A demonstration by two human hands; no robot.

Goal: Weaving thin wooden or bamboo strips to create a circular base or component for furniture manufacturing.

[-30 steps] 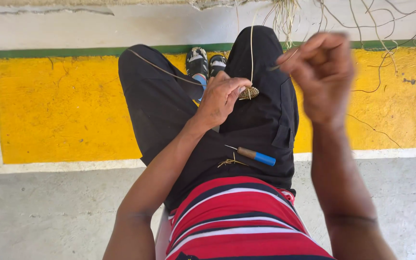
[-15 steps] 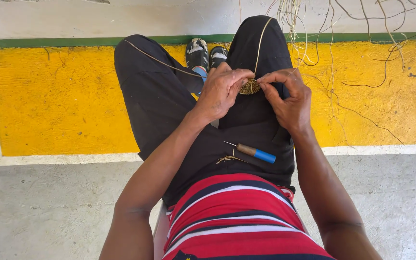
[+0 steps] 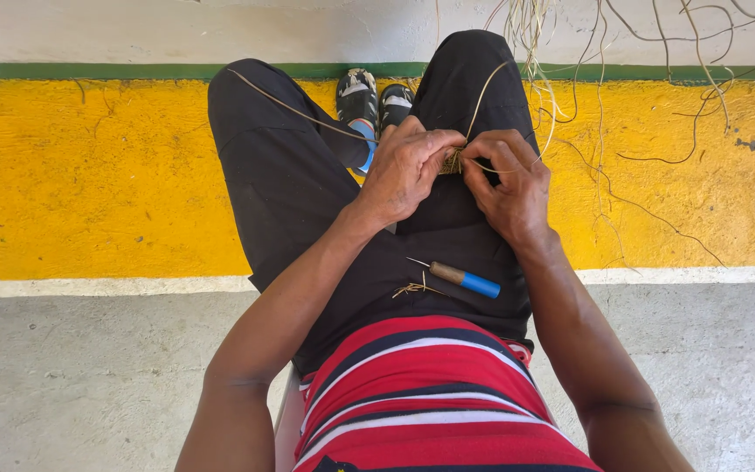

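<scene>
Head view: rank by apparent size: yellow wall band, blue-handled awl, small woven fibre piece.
1. Yellow wall band, by far largest.
2. Blue-handled awl on the lap.
3. Woven fibre piece; mostly hidden by both hands, so unsure.

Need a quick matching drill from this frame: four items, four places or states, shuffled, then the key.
Things:
1. small woven straw piece
2. awl with wooden shaft and blue handle
3. loose dry straw strands
4. left hand

Places or states:
A. lying free on the black shorts, in the lap
B. hanging down at top right, in front of the yellow wall
C. pinched between the fingertips of both hands
D. gripping the weaving from the left, opposite the right hand

Pairs: 1-C, 2-A, 3-B, 4-D
</scene>
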